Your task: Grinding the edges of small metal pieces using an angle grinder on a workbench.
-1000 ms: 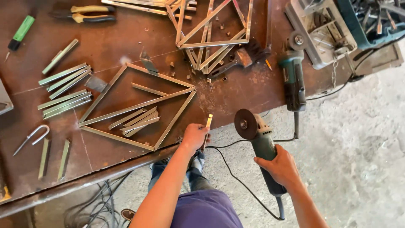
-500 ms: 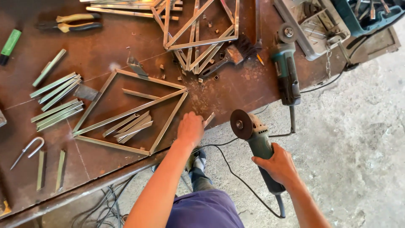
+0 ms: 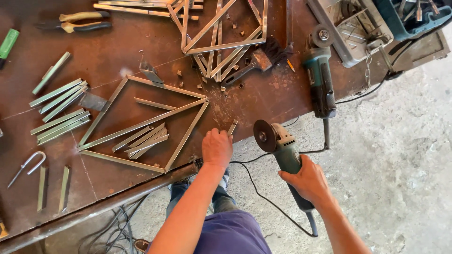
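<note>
A rusty brown steel workbench fills the upper left of the view, its front edge running on a slant above a rough concrete floor. The left hand rests at that edge, knuckles up and fingers curled down over a short piece of square metal tube, whose pale end sticks out past the fingers toward the bench. The right hand is wrapped tight around the rear handle of a teal angle grinder, held off the bench over the floor, just beside the left hand but not touching it. The grinder has a dark round disc at its front, tilted toward the short tube, a grey gear head behind it, and a black cord that loops away beneath the arms. On the bench to the left lies a kite-shaped frame of thin pale metal bars with loose cut strips inside it, and small bundles of short bars lie farther left. A second angle grinder lies on the bench above the right hand, next to a worn brush. Yellow-handled pliers lie at the top left, and more welded frames are stacked at the top centre.
</note>
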